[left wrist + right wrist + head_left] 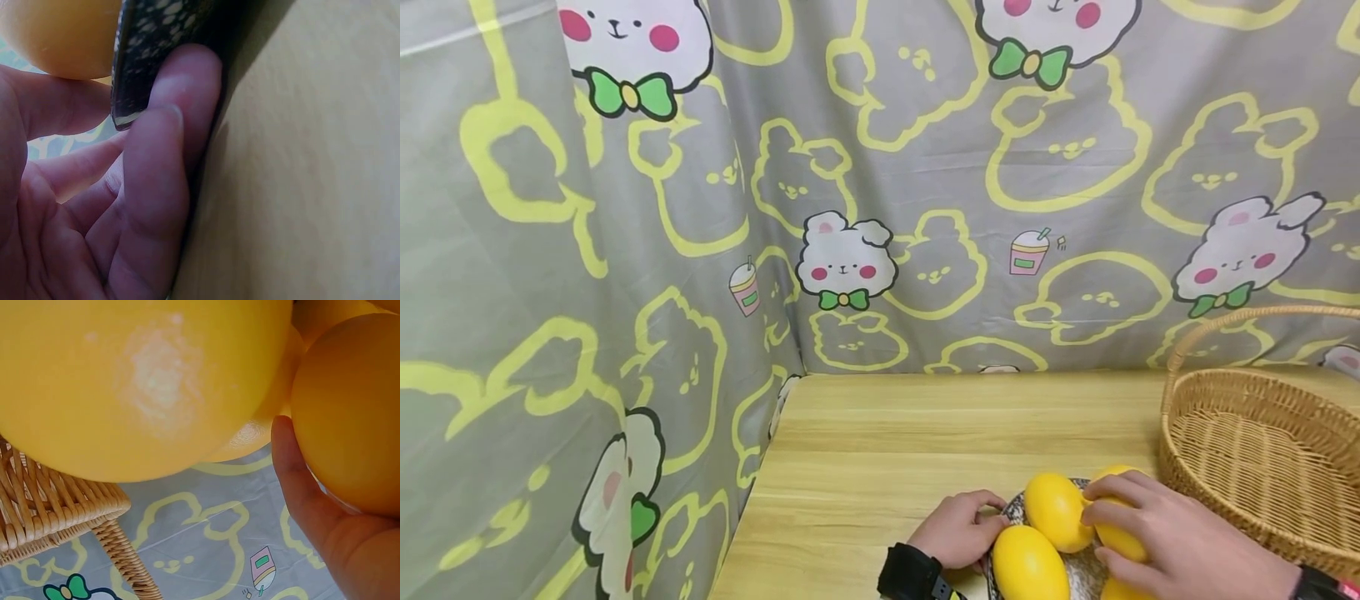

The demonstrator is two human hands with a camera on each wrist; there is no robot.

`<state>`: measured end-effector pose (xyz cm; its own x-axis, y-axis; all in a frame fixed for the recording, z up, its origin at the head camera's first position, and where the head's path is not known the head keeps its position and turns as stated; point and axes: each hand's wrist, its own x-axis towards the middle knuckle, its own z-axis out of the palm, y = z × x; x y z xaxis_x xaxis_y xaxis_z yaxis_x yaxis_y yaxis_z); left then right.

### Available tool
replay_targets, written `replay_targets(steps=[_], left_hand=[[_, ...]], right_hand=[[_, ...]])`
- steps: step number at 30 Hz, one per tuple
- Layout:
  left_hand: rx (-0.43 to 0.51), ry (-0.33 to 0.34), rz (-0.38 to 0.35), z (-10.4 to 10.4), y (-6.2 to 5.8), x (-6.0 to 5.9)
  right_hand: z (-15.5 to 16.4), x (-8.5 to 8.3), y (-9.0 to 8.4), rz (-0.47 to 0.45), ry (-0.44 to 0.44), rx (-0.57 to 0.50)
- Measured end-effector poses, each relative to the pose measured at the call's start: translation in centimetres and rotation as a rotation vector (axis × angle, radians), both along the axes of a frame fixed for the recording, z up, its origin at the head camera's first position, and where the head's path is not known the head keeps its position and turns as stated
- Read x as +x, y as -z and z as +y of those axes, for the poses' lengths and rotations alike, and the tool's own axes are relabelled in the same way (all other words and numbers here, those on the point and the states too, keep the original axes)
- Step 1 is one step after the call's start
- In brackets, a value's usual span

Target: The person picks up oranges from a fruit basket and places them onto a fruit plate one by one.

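Observation:
A dark speckled plate (1084, 573) holds several smooth yellow lemons (1030, 565) near the bottom of the head view. My left hand (958, 529) grips the plate's left rim. The left wrist view shows fingers (156, 169) under the plate (142, 44) and the thumb on the rim's other side, close to a lemon (62, 37). Over the plate's right side, my right hand (1180, 529) curls its fingers round a lemon (1118, 533). In the right wrist view a digit of my right hand (356, 550) lies along that lemon (353, 412); another lemon (144, 387) fills the upper left.
A wicker basket (1195, 508) with a tall handle stands right of the plate, close to my right forearm. Beneath everything is a wooden tabletop (925, 433). A grey patterned curtain (925, 192) hangs behind and along the left side.

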<state>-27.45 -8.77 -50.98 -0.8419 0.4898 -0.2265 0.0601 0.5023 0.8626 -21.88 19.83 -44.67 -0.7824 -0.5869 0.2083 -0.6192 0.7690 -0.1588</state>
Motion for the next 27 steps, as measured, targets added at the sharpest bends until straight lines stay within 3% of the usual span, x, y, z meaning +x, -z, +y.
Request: replay_targets(steps=[10,27], left_hand=[[-0.007,-0.005,0.000,0.1,0.0,0.0],[-0.008,-0.005,0.000,0.1,-0.1,0.0]], right_hand=[[0.0,0.1,0.3,0.091,0.026,0.007],[0.3,0.3,1.1,0.084,0.008,-0.060]])
